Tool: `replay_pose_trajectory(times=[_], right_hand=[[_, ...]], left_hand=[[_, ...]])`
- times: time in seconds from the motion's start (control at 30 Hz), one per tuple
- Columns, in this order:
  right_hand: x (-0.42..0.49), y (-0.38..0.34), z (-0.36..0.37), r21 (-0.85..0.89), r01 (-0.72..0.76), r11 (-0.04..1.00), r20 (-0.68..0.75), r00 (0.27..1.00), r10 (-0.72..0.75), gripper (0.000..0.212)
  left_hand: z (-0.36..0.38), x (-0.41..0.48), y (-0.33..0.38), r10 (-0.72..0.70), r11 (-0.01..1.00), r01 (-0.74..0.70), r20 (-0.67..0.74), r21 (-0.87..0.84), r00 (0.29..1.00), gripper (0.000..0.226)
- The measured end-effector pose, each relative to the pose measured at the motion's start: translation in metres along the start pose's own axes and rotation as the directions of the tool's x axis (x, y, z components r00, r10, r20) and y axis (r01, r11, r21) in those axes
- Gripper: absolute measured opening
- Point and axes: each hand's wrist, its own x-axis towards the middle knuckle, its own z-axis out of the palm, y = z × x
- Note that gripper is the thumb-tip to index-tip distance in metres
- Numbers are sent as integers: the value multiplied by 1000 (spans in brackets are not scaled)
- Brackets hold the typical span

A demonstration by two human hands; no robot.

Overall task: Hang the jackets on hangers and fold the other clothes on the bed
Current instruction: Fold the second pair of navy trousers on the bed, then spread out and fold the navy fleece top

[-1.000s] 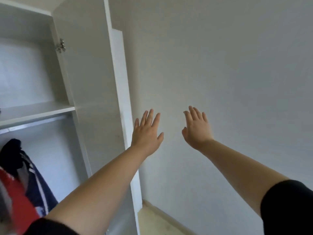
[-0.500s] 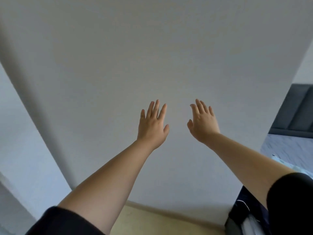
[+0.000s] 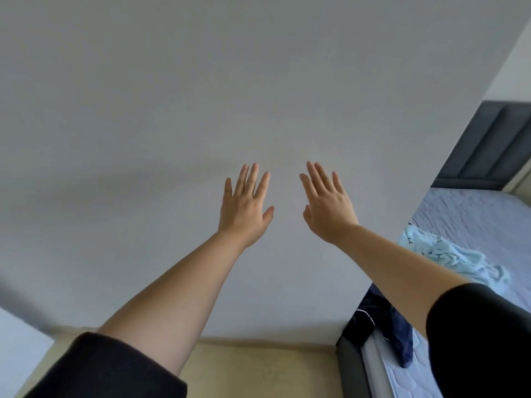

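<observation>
Both the left hand (image 3: 244,209) and right hand (image 3: 329,209) are raised with straight, empty fingers, well apart from the clothes (image 3: 448,254) on the bed (image 3: 482,214) at right.

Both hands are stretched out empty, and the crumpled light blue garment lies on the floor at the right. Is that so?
Not quite. In the head view the crumpled light blue garment lies on the bed with the pale lilac sheet, not on the floor. The left hand and right hand are indeed outstretched and empty.
</observation>
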Motion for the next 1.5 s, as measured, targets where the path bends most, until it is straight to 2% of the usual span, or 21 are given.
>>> replay_pose_trajectory(times=[0.17, 0.43, 0.53, 0.7, 0.83, 1.03, 1.2, 1.37, 1.5], right_hand=[[5, 21, 42, -28, 10, 1000, 1, 1000, -10, 75], [-5, 33, 133, -2, 263, 965, -40, 964, -263, 75], [-20, 32, 169, 23, 337, 941, 5, 941, -337, 75], [-55, 25, 241, 70, 380, 922, 104, 917, -386, 74], [-89, 6, 320, 87, 411, 907, 125, 899, -420, 75], [-146, -6, 441, 110, 367, 924, 80, 923, -376, 74], [-191, 20, 511, 69, 352, 933, 50, 933, -355, 75], [-241, 97, 522, 69, 305, 950, 70, 948, -309, 77], [-282, 179, 508, 160, 238, 958, 66, 966, -251, 76]], left_hand=[[45, 12, 18, -2, 1000, 2, -8, -6, 1000, 73], [129, -14, 48, -179, 984, 180, 50, -3, 983, 71], [162, -39, 67, -260, 965, 262, 82, -21, 962, 70], [223, -83, 83, -379, 923, 383, 105, -21, 919, 70], [293, -125, 92, -390, 920, 392, 107, 3, 915, 70], [412, -185, 111, -405, 914, 403, 130, 43, 905, 72], [483, -204, 160, -425, 904, 427, 120, 11, 897, 71], [494, -199, 261, -466, 883, 469, 114, -3, 878, 72], [485, -187, 347, -470, 879, 475, 115, -24, 875, 70]])
